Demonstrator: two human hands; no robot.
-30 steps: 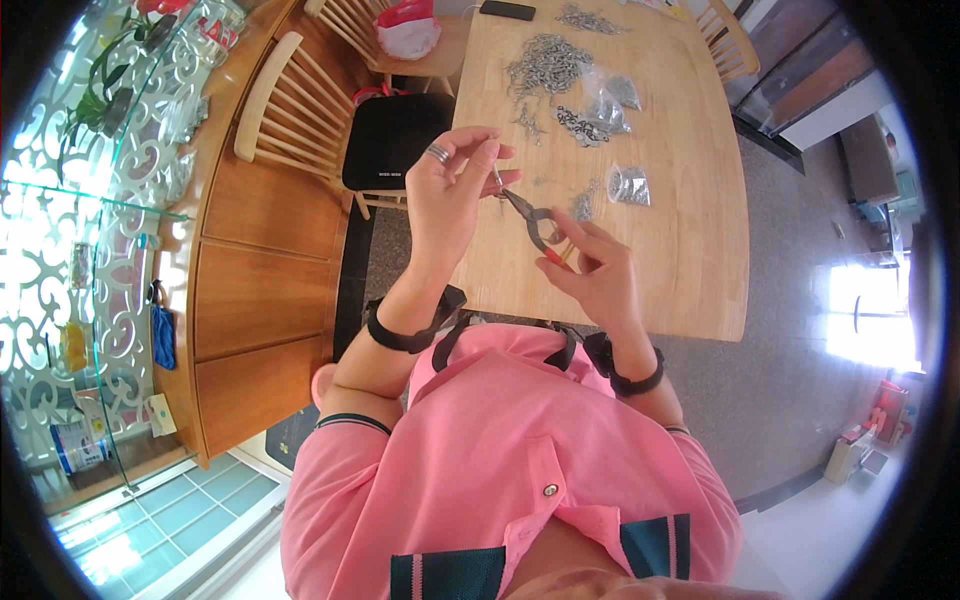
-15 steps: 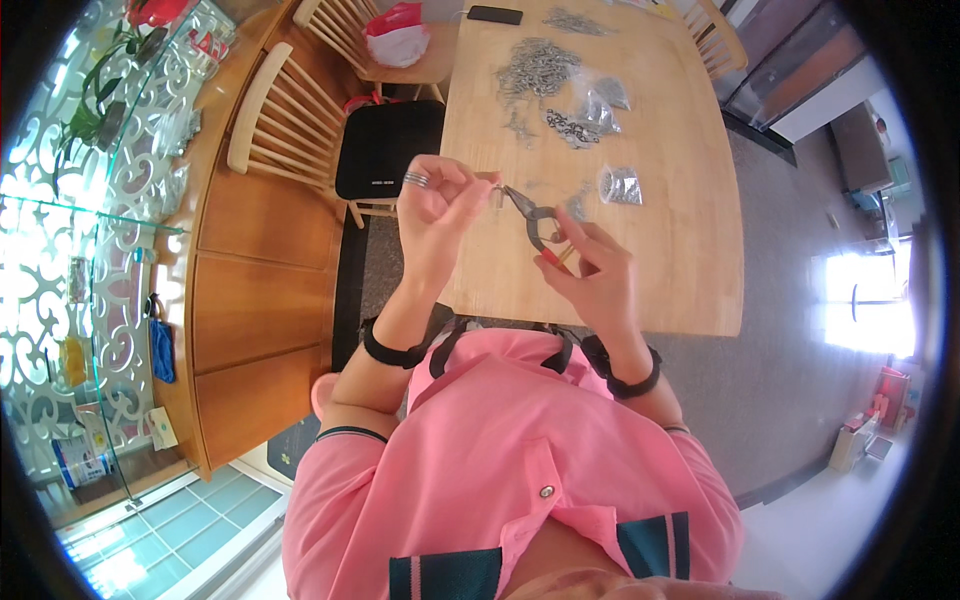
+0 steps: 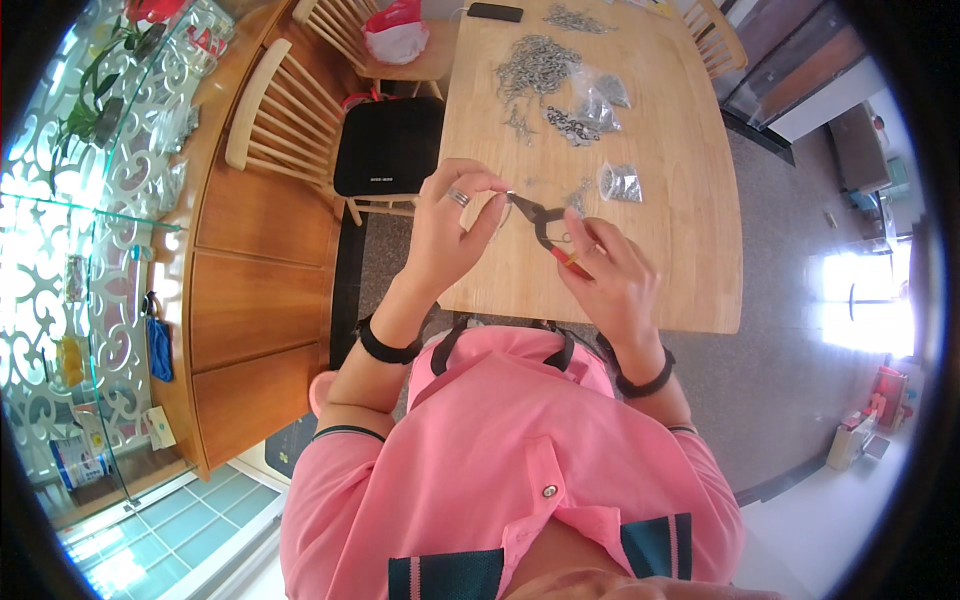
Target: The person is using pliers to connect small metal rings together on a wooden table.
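Observation:
My right hand [image 3: 618, 268] grips pliers [image 3: 542, 222] with dark jaws and red-and-yellow handles. They point up and to the left, over the near part of the wooden table [image 3: 690, 250]. Their tip meets a small silvery metal piece [image 3: 510, 193], which my left hand [image 3: 452, 222] pinches between thumb and forefinger. That piece is too small to make out in full. Farther off lie a heap of metal chain-like pieces [image 3: 538, 65], a group of dark rings [image 3: 572, 127] and loose small metal bits [image 3: 580, 190].
Clear plastic bags [image 3: 598, 105] lie beyond my right hand, with a smaller round clear pack [image 3: 620, 183] nearer. A black phone-like slab [image 3: 495, 12] rests at the table's far left. Left of the table stand a chair with a black seat [image 3: 388, 148] and a wooden cabinet [image 3: 260, 230].
My right hand has shifted slightly right and its fingers now wrap more around the handles. My left hand has turned, and its fingertips have moved a little right, with the pliers' tip at them.

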